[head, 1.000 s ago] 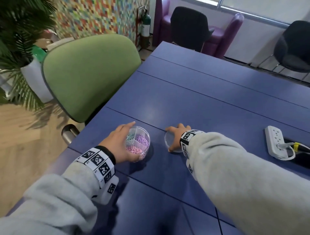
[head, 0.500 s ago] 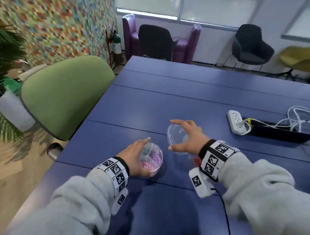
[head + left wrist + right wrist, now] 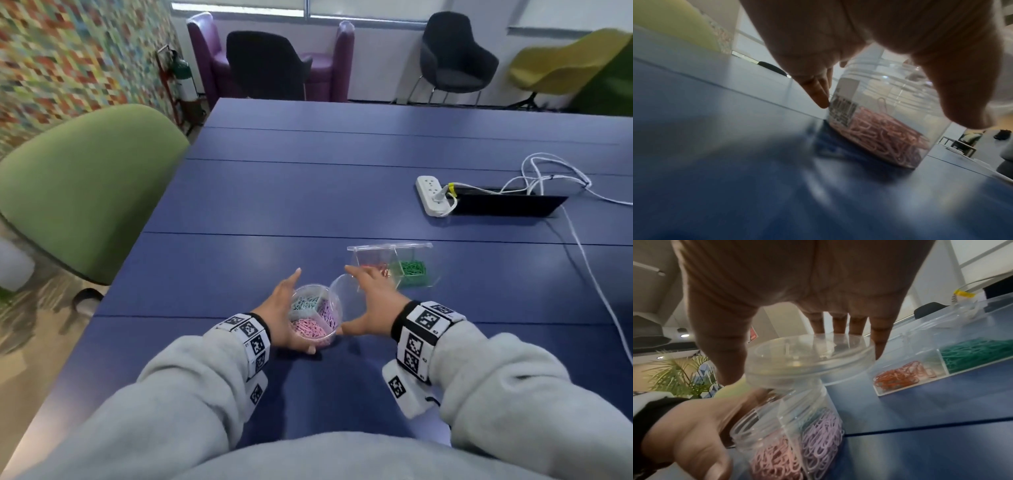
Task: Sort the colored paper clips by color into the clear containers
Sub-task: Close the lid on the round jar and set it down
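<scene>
**Lid held over the round jar of paper clips**

The left hand (image 3: 284,317) is wrapping its thumb and fingers around the side of a round clear jar (image 3: 317,317) that is standing on the blue table (image 3: 308,192), close to the table's near edge and a little toward its left side. Dividers are splitting the jar into sections, with pink paper clips (image 3: 306,329) lying in the near one, lilac paper clips (image 3: 328,313) in the right one and pale blue paper clips (image 3: 306,303) in the far one. The jar's mouth is standing open.

The right hand (image 3: 371,303) is gripping a round clear lid (image 3: 807,356), thumb on the near rim and fingers on the far rim. It is holding the lid in the air just above and to the right of the jar's mouth, tilted, and not seated on it.

Just beyond the right hand, a rectangular clear box (image 3: 399,265) is sitting on the table with its hinged lid standing open. Green paper clips (image 3: 412,269) are filling its right compartment, and red and pink paper clips (image 3: 898,375) are lying in its left one.

Toward the table's right edge, a white power strip (image 3: 432,195) is lying beside a black cable slot, with white cables trailing off to the right. A green chair (image 3: 85,185) is standing at the table's left edge.
</scene>
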{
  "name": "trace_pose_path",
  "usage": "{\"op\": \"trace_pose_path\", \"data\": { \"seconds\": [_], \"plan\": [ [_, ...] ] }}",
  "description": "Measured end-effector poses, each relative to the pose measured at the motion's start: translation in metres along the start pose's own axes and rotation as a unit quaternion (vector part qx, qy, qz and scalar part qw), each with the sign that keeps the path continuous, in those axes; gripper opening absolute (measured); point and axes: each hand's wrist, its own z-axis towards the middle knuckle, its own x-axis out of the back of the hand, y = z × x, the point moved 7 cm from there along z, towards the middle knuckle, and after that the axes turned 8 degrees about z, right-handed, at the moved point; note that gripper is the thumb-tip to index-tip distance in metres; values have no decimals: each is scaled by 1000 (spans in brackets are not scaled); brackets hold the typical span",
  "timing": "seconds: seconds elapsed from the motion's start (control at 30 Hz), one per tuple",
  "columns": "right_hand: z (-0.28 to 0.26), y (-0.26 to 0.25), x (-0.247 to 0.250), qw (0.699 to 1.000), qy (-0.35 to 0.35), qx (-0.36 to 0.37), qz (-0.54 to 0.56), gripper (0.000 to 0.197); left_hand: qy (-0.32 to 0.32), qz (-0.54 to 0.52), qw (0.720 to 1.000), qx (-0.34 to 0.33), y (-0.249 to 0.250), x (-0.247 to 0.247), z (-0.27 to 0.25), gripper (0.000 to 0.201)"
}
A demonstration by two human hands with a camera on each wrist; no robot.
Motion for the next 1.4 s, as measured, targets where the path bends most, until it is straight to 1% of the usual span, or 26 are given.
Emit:
{"op": "trace_pose_path", "data": {
  "seconds": [0.07,0.2,0.27,0.4,0.5,0.6,0.7,0.77,0.83,0.9,0.93,1.0,1.07,1.17,1.23,1.3,1.37,1.4],
  "plan": [
    [3,-5,-2,1000,4,-7,-23,117,-14,-28,999,16,-9,-4,-2,140],
    [18,-23,-12,997,-19,-17,-75,117,-12,-6,999,41,-23,-5,3,127],
    [25,-30,-22,995,-36,-21,-93,115,0,6,999,37,-22,-4,6,120],
    [29,-36,-45,991,-58,-27,-115,116,5,42,999,16,-15,-2,14,116],
    [28,-37,-51,992,-58,-27,-110,119,-20,-4,1000,-7,-14,-4,15,115],
    [25,-39,-40,997,-42,-22,-66,115,-22,-66,997,-42,-8,4,9,105],
    [20,-44,-14,999,-5,-17,41,112,-2,-177,981,-85,12,29,5,97],
    [16,-50,4,994,18,-5,111,111,7,-204,972,-112,29,48,1,95],
    [13,-54,17,986,40,10,160,110,10,-202,970,-137,43,60,0,99],
    [9,-55,28,976,65,28,205,114,25,-222,964,-145,49,69,1,113],
    [7,-54,32,971,72,34,225,116,32,-238,960,-145,51,71,2,116],
    [2,-52,37,970,68,44,229,117,39,-249,957,-147,56,73,2,110],
    [-3,-52,39,975,61,48,208,118,39,-241,957,-157,63,73,1,102],
    [-8,-52,41,976,66,45,203,122,45,-233,956,-174,73,75,0,86],
    [-8,-50,41,973,73,42,217,122,51,-237,952,-184,78,75,-1,86],
    [-6,-47,41,968,87,40,231,117,47,-240,949,-197,84,72,-2,88],
    [-6,-47,43,964,102,48,241,112,33,-246,946,-207,86,70,-1,95],
    [-7,-47,45,962,109,56,245,111,26,-250,945,-212,86,69,0,103]
  ]
}}
